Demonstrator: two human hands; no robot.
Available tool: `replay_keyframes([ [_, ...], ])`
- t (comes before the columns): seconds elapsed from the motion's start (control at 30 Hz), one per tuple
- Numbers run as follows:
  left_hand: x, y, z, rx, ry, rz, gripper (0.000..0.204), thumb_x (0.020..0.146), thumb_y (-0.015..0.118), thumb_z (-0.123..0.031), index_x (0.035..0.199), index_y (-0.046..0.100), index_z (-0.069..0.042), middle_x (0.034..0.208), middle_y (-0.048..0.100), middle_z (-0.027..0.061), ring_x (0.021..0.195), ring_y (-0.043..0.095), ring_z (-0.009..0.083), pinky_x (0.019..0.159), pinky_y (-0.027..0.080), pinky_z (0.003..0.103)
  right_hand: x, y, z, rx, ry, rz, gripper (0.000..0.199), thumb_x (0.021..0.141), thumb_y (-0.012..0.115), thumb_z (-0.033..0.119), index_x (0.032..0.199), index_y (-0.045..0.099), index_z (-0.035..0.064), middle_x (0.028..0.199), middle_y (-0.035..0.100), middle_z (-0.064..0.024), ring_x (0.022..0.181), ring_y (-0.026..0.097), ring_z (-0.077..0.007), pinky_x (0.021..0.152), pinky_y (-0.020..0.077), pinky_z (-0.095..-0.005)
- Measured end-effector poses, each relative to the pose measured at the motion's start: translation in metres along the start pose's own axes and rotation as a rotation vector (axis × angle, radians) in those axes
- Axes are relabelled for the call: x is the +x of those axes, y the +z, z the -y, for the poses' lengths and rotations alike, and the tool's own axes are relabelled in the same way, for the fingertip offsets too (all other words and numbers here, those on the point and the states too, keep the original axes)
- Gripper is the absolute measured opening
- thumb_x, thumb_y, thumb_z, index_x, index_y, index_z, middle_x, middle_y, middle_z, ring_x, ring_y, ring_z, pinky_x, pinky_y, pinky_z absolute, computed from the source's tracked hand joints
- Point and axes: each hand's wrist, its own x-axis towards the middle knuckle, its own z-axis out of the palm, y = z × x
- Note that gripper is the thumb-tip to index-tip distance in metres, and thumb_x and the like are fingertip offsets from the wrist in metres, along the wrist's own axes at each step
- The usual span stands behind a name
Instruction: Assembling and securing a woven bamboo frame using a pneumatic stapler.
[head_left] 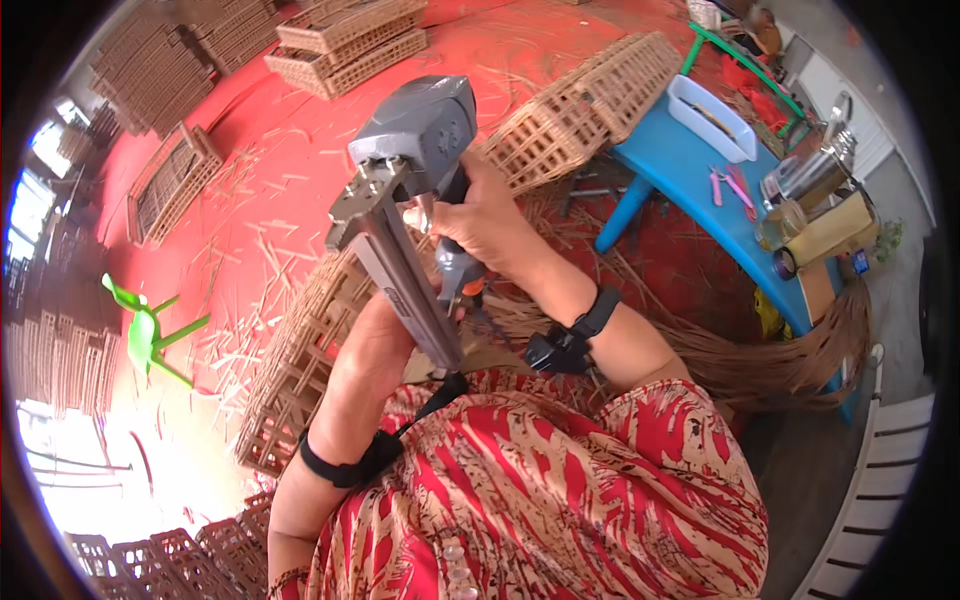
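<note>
A grey pneumatic nail gun [415,135] is raised in front of my body, its long metal magazine [405,275] slanting down toward my lap. My right hand [485,220] is wrapped round its grip. My left hand [385,318] is closed at the lower part of the tool, behind the magazine, which hides most of its fingers. Below and to the left of the tool, a brown woven basket [290,385] leans near my left forearm. Another lattice basket [580,110] lies tilted just beyond my right hand.
On the right, a blue table [700,190] bears a pale blue tray [712,118], pink-handled pliers [716,186] and a metal container. A bundle of brown strips [790,365] hangs beside it. Green stool [145,335] stands left; stacked baskets [345,45] and scattered strips cover the red floor [240,130].
</note>
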Motion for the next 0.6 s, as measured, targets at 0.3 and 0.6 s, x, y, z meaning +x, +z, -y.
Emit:
replay_keyframes([
  [0.3, 0.03, -0.015, 0.005, -0.095, 0.176, -0.032, 0.025, 0.087, 0.072, -0.011, 0.108, 0.063, -0.002, 0.097, 0.067, 0.0071, 0.089, 0.065, 0.0162, 0.074, 0.054, 0.031, 0.025, 0.015, -0.013, -0.255, -0.091, 0.253, 0.037, 0.071, 0.067, 0.004, 0.108, 0.059, -0.0016, 0.086, 0.064, -0.0059, 0.073, 0.063, -0.0112, 0.067, 0.0518, -0.0276],
  [0.6, 0.026, -0.026, 0.007, -0.367, -0.07, -0.038, 0.032, 0.085, 0.073, -0.008, 0.113, 0.059, -0.003, 0.1, 0.065, 0.0072, 0.082, 0.067, 0.0178, 0.07, 0.059, 0.032, 0.034, 0.037, -0.014, -0.234, -0.066, 0.357, 0.046, 0.071, 0.066, -0.001, 0.115, 0.055, -0.0036, 0.089, 0.063, -0.0063, 0.078, 0.063, -0.011, 0.067, 0.0516, -0.0271],
])
